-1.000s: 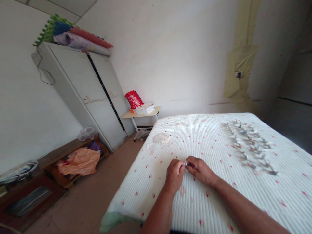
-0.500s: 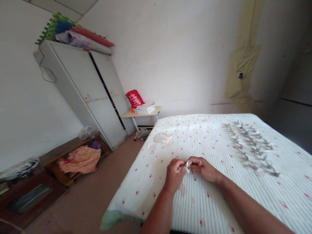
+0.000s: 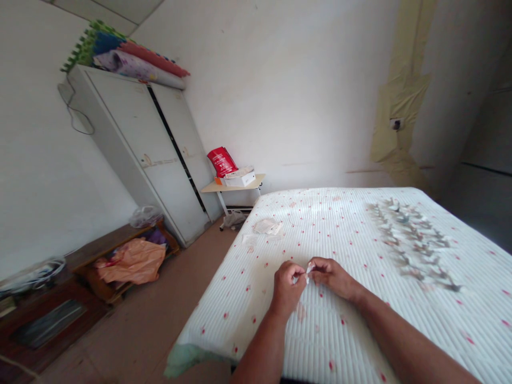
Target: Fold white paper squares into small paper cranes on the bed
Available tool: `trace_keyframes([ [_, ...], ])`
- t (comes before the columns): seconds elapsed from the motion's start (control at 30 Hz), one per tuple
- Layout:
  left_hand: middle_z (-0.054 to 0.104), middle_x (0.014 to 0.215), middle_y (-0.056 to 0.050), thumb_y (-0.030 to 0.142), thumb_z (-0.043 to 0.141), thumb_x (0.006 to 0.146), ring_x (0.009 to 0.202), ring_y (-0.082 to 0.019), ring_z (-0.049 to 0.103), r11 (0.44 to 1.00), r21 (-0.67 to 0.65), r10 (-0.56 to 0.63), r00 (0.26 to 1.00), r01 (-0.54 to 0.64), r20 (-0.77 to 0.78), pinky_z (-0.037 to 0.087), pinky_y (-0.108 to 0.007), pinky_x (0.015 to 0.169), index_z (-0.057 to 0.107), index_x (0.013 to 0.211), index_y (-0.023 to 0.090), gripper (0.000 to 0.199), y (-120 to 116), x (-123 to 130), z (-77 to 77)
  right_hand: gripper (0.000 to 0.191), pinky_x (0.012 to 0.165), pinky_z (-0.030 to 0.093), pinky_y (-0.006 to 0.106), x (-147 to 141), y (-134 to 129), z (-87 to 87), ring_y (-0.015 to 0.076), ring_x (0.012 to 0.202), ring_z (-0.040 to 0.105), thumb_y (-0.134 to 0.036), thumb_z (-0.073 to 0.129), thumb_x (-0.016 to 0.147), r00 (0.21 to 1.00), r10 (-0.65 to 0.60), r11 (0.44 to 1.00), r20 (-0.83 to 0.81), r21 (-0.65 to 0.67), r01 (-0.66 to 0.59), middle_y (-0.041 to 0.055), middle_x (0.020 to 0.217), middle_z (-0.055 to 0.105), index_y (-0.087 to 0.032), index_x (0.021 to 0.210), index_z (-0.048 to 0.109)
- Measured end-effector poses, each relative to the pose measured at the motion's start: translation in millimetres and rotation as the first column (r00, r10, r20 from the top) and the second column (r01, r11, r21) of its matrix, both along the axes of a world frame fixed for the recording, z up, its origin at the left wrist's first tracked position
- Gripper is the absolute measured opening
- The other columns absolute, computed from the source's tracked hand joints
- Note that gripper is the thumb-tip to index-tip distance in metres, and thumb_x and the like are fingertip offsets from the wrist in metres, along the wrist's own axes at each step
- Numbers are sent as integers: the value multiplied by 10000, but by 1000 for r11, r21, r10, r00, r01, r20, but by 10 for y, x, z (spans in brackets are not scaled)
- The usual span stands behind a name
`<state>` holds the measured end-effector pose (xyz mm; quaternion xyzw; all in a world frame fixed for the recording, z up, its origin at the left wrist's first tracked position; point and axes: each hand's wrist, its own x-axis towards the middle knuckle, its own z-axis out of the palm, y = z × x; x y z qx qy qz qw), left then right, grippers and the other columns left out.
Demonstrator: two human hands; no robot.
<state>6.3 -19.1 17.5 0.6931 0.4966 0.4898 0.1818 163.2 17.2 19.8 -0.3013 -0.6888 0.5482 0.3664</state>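
My left hand [image 3: 287, 290] and my right hand [image 3: 332, 278] meet above a white ribbed bedcover with red dots [image 3: 320, 336]. Both pinch a small white folded piece, probably paper [image 3: 308, 270], between their fingertips. Its exact shape is mostly hidden by my fingers. Far to the right of my hands, several rows of small folded white and grey pieces [image 3: 412, 242] lie on the bedcover, slightly blurred. Loose white paper scraps [image 3: 266, 226] lie near the far left corner of the bed.
A white wardrobe [image 3: 140, 154] stands beyond the bed's left side. A small table [image 3: 232, 187] holds a red bag [image 3: 222, 161] and a white box [image 3: 240, 179]. A low wooden crate with orange cloth [image 3: 130, 261] sits on the floor [image 3: 160, 314].
My hands have shifted slightly apart, and the small white piece now stands more upright between my fingertips. The view has drifted a little.
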Motion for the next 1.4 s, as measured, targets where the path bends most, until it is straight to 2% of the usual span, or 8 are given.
trace_keyframes([
  [0.2,528,640,7,80,484,663,652,-111,494,1000,10,-14,1000,14,-5,387,-209,624,543,617,158,108,-2,2,-14,240,543,333,214,1,-9,11,84,560,430,-366,638,662,999,20,998,-39,-62,-22,-49,608,476,-166,728,524],
  [0.37,516,624,14,61,468,636,633,-106,489,999,-17,-30,999,30,13,385,-199,607,537,608,161,125,-1,0,-10,213,539,338,214,-1,2,-1,86,558,437,-353,621,681,999,9,999,-41,-50,-11,-49,596,486,-167,734,533],
  [0.7,490,584,34,139,477,657,573,-88,441,981,-185,-27,987,56,157,347,-188,565,528,611,147,70,-6,2,-9,252,534,358,218,-21,1,37,80,512,447,-390,641,676,999,-15,997,-40,-74,12,-46,547,515,-153,691,558],
  [0.87,447,559,48,211,493,664,534,-76,395,932,-319,-66,946,172,317,312,-178,518,513,639,149,70,5,-8,-7,276,521,354,217,-33,-3,49,80,501,446,-414,648,656,998,-34,994,-44,-105,30,-48,538,512,-154,664,557],
  [1.1,468,573,46,243,557,615,539,-74,399,892,-364,-80,887,268,455,302,-186,526,502,633,150,109,25,-7,-8,289,481,322,204,-53,-2,20,71,470,411,-429,637,664,996,-89,992,-28,-92,86,-58,514,475,-159,642,536],
  [1.4,488,544,44,245,640,560,509,-63,382,853,-371,-85,800,366,593,288,-188,514,511,626,135,182,2,-9,28,281,492,337,203,-52,-30,46,71,495,423,-419,616,699,997,-29,998,-74,-55,25,-51,548,483,-154,673,527],
])
